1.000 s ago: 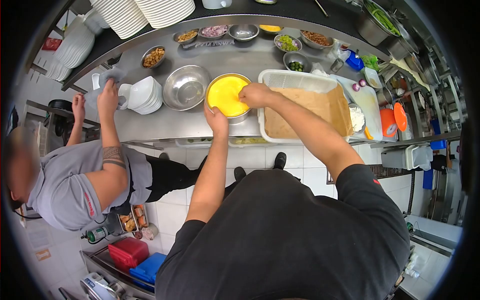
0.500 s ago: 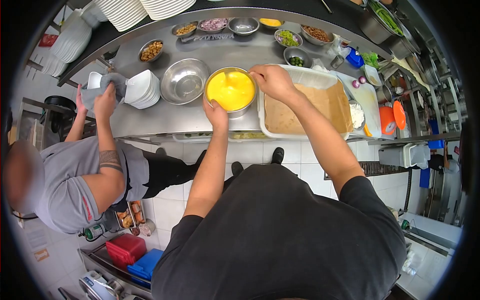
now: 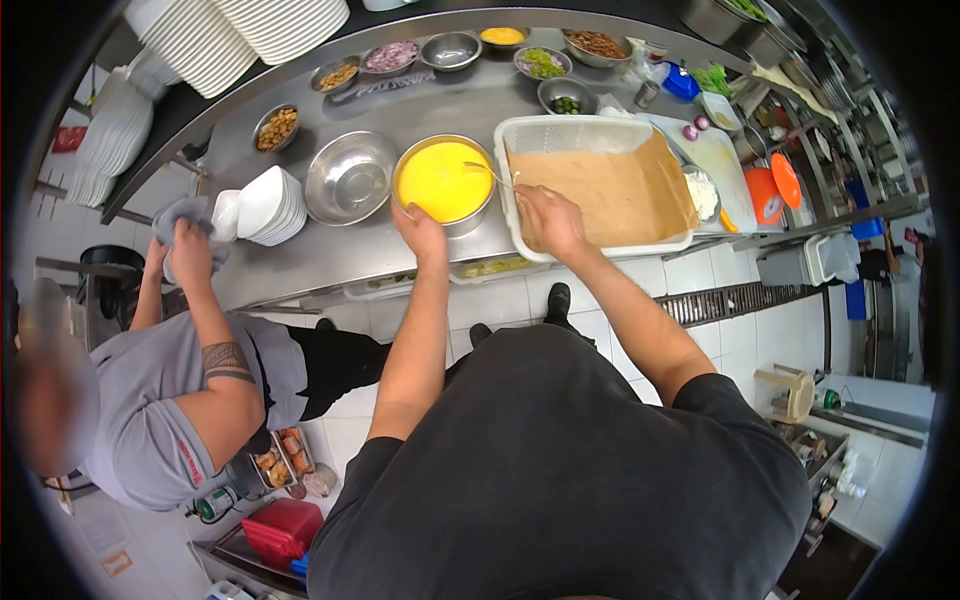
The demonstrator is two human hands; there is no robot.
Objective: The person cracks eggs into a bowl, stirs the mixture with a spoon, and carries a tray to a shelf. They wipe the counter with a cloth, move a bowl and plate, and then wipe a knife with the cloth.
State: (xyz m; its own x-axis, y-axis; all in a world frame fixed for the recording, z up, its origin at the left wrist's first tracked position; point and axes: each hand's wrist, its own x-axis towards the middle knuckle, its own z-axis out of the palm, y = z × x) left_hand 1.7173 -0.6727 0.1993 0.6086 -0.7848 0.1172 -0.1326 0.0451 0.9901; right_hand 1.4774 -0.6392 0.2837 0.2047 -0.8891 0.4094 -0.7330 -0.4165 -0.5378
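My left hand (image 3: pixel 422 236) is closed on the near-left rim of a metal bowl (image 3: pixel 466 228) that stands on the steel counter. Bright yellow liquid (image 3: pixel 440 182), like beaten egg, fills much of it. In the closed fingers of my right hand (image 3: pixel 552 222) is a fork (image 3: pixel 503 182), its tined end at the liquid's surface on the right side. That hand is over the left edge of a white plastic tub (image 3: pixel 508 215) lined with brown paper (image 3: pixel 595 195). Left of the yellow liquid, a wider metal bowl (image 3: pixel 350 178) stands with nothing in it.
A co-worker (image 3: pixel 190 380) at the left wipes with a grey cloth (image 3: pixel 185 225), beside stacked white dishes (image 3: pixel 272 205). Small bowls of chopped food (image 3: pixel 390 57) line the back. A bowl of white powder (image 3: pixel 703 192) and an orange scale (image 3: pixel 765 195) are at right.
My right hand has moved down and right from the bowl's rim, and the fork now shows across the rim. The yellow surface looks smoother. The whole view has shifted and turned slightly.
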